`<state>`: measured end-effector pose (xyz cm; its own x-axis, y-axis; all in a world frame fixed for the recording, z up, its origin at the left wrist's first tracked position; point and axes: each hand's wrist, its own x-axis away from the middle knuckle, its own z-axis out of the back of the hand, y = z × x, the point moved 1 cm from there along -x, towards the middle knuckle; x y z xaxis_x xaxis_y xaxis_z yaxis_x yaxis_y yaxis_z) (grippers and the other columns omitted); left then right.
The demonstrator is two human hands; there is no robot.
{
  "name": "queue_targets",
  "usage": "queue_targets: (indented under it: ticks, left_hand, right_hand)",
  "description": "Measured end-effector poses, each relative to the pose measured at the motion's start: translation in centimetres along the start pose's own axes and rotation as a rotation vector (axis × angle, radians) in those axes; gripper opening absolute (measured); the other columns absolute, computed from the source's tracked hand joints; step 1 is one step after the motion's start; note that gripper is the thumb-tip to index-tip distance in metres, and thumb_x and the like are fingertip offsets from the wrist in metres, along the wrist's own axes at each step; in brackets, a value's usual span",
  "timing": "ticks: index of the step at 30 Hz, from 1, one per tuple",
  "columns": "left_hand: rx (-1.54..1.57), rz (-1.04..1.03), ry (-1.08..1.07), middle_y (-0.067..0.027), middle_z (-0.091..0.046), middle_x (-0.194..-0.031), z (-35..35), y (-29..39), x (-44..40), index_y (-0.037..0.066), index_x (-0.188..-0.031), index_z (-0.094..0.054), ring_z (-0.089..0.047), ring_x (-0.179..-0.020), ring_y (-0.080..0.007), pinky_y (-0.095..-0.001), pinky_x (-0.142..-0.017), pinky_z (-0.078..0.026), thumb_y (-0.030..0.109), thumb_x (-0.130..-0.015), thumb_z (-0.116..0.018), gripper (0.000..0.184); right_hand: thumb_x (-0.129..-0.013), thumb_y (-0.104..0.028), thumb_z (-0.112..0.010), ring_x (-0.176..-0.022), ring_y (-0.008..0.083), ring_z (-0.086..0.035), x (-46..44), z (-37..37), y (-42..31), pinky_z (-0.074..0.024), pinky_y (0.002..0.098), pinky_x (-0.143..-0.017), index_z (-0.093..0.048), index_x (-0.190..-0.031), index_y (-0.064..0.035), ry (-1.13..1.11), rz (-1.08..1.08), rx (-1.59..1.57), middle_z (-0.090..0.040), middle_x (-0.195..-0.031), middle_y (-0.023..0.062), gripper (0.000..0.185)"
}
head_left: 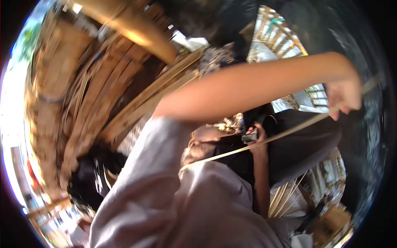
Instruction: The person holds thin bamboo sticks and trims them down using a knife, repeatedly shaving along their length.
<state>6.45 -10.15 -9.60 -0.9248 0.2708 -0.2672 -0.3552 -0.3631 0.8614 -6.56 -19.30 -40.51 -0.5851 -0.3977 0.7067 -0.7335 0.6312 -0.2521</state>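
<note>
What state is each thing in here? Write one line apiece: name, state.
Pale strip: nearly straight, running diagonally
Left hand: wrist bent, closed on pale strip
Small tool: gripped, details unclear
Right hand: closed on small tool
Thin strips: loose, spread out
Wooden slabs: side by side
Shirt: creased

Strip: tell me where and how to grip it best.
Best pinch the strip about midway between the left hand and right hand, coming from the camera's side, thumb and finger across its width. It looks narrow and fairly straight, and that stretch is uncovered.
</note>
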Motion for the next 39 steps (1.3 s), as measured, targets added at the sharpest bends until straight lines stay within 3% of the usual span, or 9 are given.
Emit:
queue_targets:
  ticks: [1,3,4,20,24,26,29,34,39]
  left_hand:
    - [-0.037,-0.009,-0.021,0.0006,-0.044,-0.055,-0.6,0.1,-0.6,-0.002,-0.081,-0.060,-0.044,-0.050,-0.0066,-0.0247,-0.045,-0.032,0.007,-0.084,-0.052,0.012]
    - [-0.107,-0.017,-0.058,-0.0004,-0.046,-0.056,-1.0,0.3,-1.6,-0.002,-0.082,-0.060,-0.046,-0.052,-0.0077,-0.0254,-0.047,-0.034,0.007,-0.084,-0.052,0.012]
    - [-0.132,-0.024,-0.078,-0.0008,-0.047,-0.057,-1.1,0.3,-2.0,-0.002,-0.083,-0.060,-0.047,-0.053,-0.0082,-0.0257,-0.047,-0.035,0.008,-0.083,-0.052,0.013]
    - [-0.257,-0.146,-0.553,-0.0083,-0.061,-0.073,-7.6,0.1,-10.4,-0.001,-0.091,-0.064,-0.060,-0.069,-0.0171,-0.0308,-0.062,-0.047,0.013,-0.078,-0.052,0.022]
    - [-0.212,-0.021,-0.618,-0.0102,-0.065,-0.077,-6.7,-3.3,-9.4,-0.001,-0.093,-0.064,-0.063,-0.073,-0.0193,-0.0321,-0.066,-0.050,0.015,-0.076,-0.052,0.026]
    - [-0.064,0.166,-0.558,-0.0111,-0.067,-0.079,-4.8,-7.3,-6.7,0.000,-0.094,-0.065,-0.065,-0.075,-0.0204,-0.0328,-0.067,-0.051,0.015,-0.076,-0.052,0.027]
    - [0.504,0.389,-0.116,-0.0034,-0.056,-0.059,-3.2,-14.5,1.8,-0.001,-0.088,-0.061,-0.056,-0.049,-0.0117,-0.0265,-0.049,-0.047,0.027,-0.090,-0.052,0.030]
    - [0.488,0.518,-0.016,-0.0029,-0.054,-0.062,-0.9,-16.4,13.5,-0.002,-0.088,-0.058,-0.052,-0.048,-0.0076,-0.0229,-0.046,-0.043,0.016,-0.093,-0.048,0.021]
    - [0.447,0.619,0.098,-0.0045,-0.055,-0.063,-1.2,-15.4,19.0,-0.002,-0.090,-0.059,-0.053,-0.050,-0.0092,-0.0230,-0.048,-0.042,0.011,-0.091,-0.049,0.017]
  right_hand:
    - [-0.079,-0.016,-0.062,-0.059,0.0153,-0.057,-2.0,2.2,0.6,-0.0494,0.0295,-0.053,-0.053,-0.081,-0.0115,0.091,-0.047,0.047,-0.056,-0.065,0.0055,0.010]
    - [-0.084,-0.019,-0.056,-0.057,0.0139,-0.056,-3.5,4.7,0.1,-0.0506,0.0271,-0.056,-0.054,-0.086,-0.0113,-0.206,-0.080,0.086,-0.056,-0.065,0.0041,0.008]
    - [-0.085,-0.020,-0.055,-0.058,0.0138,-0.056,-1.6,1.3,0.3,-0.0506,0.0267,-0.056,-0.054,-0.086,-0.0112,-0.185,-0.086,0.113,-0.056,-0.066,0.0040,0.009]
    - [-0.090,-0.028,-0.050,-0.061,0.0113,-0.058,-1.3,0.8,0.5,-0.0502,0.0217,-0.058,-0.054,-0.095,-0.0095,0.124,0.017,0.108,-0.059,-0.071,0.0024,0.020]
    - [-0.092,-0.030,-0.049,-0.062,0.0107,-0.058,-0.4,0.4,0.5,-0.0502,0.0205,-0.058,-0.054,-0.097,-0.0090,0.182,0.054,0.112,-0.059,-0.072,0.0021,0.023]
    - [-0.087,-0.020,-0.055,-0.063,0.0139,-0.058,-0.8,1.0,-0.2,-0.0507,0.0251,-0.058,-0.054,-0.095,-0.0062,0.074,0.001,0.099,-0.057,-0.074,0.0033,0.016]
    - [-0.084,-0.014,-0.058,-0.063,0.0152,-0.057,0.1,-0.5,-0.5,-0.0510,0.0280,-0.058,-0.054,-0.093,-0.0040,0.041,-0.040,0.089,-0.056,-0.076,0.0041,0.014]
    - [-0.083,-0.012,-0.059,-0.062,0.0157,-0.058,0.4,-1.8,-1.3,-0.0520,0.0279,-0.058,-0.055,-0.088,-0.0027,0.148,-0.055,0.139,-0.058,-0.074,0.0059,0.012]
    - [-0.084,-0.009,-0.058,-0.062,0.0112,-0.055,1.1,-2.3,-2.2,-0.0479,0.0240,-0.051,-0.050,-0.101,-0.0014,0.177,-0.096,0.102,-0.055,-0.078,0.0042,0.020]
